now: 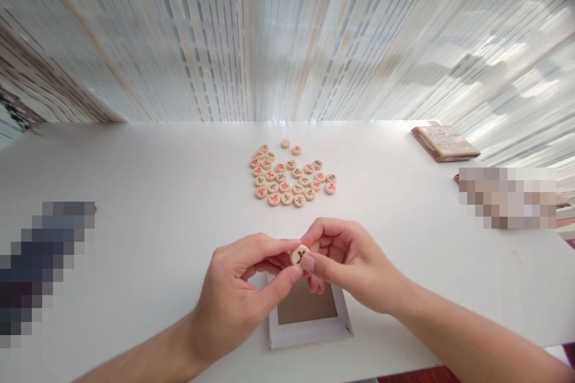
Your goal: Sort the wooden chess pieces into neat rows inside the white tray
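Observation:
Between my two hands is a round wooden piece with a black character on its face. My left hand pinches it from the left with thumb and forefinger. From the right, my right hand grips the same piece, its thumb over the face's lower right edge. Below the hands lies an open white box with a brown inside bottom, partly hidden by the fingers. Farther back, a loose group of similar wooden pieces with red or black characters lies flat on the white table. One piece at the back shows a blank face.
A flat decorated box lies at the back right of the table. Blurred-out objects are at the far left and right. Striped curtains hang behind the table's back edge.

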The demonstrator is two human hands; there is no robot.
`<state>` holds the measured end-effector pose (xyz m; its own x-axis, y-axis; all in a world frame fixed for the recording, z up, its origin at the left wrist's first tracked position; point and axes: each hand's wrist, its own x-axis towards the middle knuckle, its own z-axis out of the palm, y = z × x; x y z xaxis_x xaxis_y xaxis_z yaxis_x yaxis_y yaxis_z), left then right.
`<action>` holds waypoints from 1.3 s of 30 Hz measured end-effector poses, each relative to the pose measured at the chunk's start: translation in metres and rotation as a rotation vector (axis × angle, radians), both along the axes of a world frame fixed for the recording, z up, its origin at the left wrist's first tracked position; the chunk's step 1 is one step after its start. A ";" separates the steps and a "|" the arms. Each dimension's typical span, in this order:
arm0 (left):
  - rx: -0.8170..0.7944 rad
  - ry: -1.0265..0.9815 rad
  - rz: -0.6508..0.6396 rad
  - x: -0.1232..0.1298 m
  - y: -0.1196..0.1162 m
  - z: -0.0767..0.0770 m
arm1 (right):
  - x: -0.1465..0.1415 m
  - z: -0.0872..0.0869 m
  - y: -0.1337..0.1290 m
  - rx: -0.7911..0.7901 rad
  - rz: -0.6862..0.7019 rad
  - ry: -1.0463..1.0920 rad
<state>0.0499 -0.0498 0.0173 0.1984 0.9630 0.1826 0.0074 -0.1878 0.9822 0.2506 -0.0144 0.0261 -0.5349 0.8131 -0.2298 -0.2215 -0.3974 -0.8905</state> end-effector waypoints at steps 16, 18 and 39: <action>0.056 -0.005 0.003 0.000 0.002 0.005 | -0.001 -0.001 -0.006 0.026 0.015 -0.074; 0.025 0.011 0.002 0.000 0.002 0.006 | -0.002 -0.001 -0.007 0.017 0.007 -0.074; 0.189 0.082 -0.064 0.001 -0.002 -0.001 | -0.001 -0.001 -0.005 -0.127 -0.006 -0.032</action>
